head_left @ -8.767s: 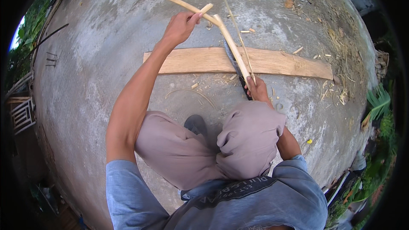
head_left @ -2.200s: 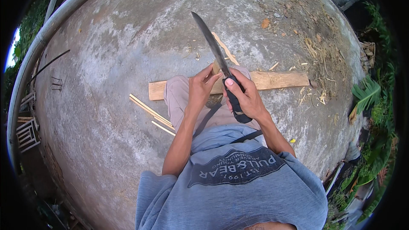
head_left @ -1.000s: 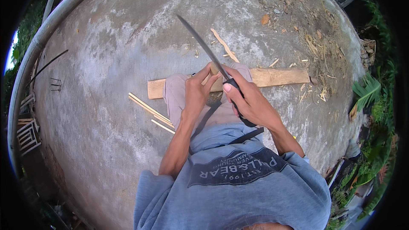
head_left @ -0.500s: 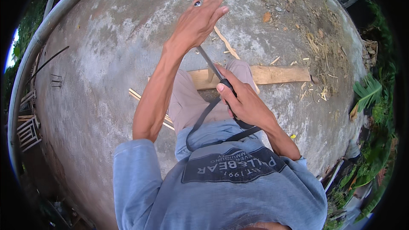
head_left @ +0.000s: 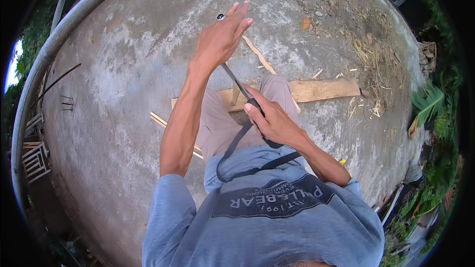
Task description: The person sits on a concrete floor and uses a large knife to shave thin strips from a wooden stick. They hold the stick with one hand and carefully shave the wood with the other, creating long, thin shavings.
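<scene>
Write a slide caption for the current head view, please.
The right hand grips a black-handled knife while the open left hand partly hides its blade; a wooden plank lies beyond.

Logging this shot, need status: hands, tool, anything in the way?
Right hand gripping black-handled knife. Left hand open, blocking view of knife's far end; contact unclear. Plank lying crosswise on ground.

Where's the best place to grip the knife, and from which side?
Probably the black handle, coming from the near right: it slants that way, and the right hand is wrapped around it there. Avoid the bare blade, which runs away to the far left; its tip is hidden behind the left hand.
</scene>
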A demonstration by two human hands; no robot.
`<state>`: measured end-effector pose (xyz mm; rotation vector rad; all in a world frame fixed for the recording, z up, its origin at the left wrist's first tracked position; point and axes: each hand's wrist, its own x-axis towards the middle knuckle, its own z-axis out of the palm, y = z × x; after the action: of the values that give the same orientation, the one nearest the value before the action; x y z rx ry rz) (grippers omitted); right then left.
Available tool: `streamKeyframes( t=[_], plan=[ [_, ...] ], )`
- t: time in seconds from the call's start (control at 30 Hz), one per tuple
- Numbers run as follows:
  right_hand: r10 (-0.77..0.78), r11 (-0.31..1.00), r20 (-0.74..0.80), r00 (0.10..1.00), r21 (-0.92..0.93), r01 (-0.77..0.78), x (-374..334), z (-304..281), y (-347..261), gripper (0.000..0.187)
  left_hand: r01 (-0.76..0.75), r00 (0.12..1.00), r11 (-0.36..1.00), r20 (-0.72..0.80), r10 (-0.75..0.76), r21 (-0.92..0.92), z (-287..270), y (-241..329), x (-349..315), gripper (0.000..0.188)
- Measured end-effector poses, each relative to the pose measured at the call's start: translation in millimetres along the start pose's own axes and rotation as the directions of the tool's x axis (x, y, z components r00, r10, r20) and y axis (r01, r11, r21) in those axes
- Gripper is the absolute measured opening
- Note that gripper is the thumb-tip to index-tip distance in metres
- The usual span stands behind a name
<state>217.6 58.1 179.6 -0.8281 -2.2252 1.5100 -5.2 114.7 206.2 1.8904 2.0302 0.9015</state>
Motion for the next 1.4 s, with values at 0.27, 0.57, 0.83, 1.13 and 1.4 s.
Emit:
streamKeyframes(
  t=[0.27,0.57,0.83,1.13,1.4],
  plan=[
    [0.109,0.990,0.142,0.984,0.070,-0.120,-12.9,-32.0,-51.3,0.055,-0.122,0.986,0.950,-0.076,0.150,0.286,-50.7,44.4,5.2,0.054],
    [-0.057,0.992,0.103,0.993,0.121,0.044,8.9,13.9,11.6,0.059,-0.055,0.943,0.995,-0.322,0.080,0.086,-14.9,-27.1,-19.0,0.044],
    [-0.012,0.999,0.254,0.967,-0.044,0.024,9.7,22.0,10.6,0.049,0.125,0.432,0.883,-0.776,-0.460,-0.453,3.6,-12.0,-135.1,0.029],
    [0.004,0.986,0.199,0.980,-0.164,0.029,28.2,11.2,10.4,0.040,0.057,0.444,0.699,-0.609,-0.657,-0.713,-13.9,-22.3,-178.9,0.034],
    [-0.114,0.923,0.184,0.976,-0.344,0.172,41.7,2.4,24.5,0.036,0.373,0.809,0.587,-0.058,-0.585,-0.718,108.5,-34.0,-180.1,0.037]
  ],
)
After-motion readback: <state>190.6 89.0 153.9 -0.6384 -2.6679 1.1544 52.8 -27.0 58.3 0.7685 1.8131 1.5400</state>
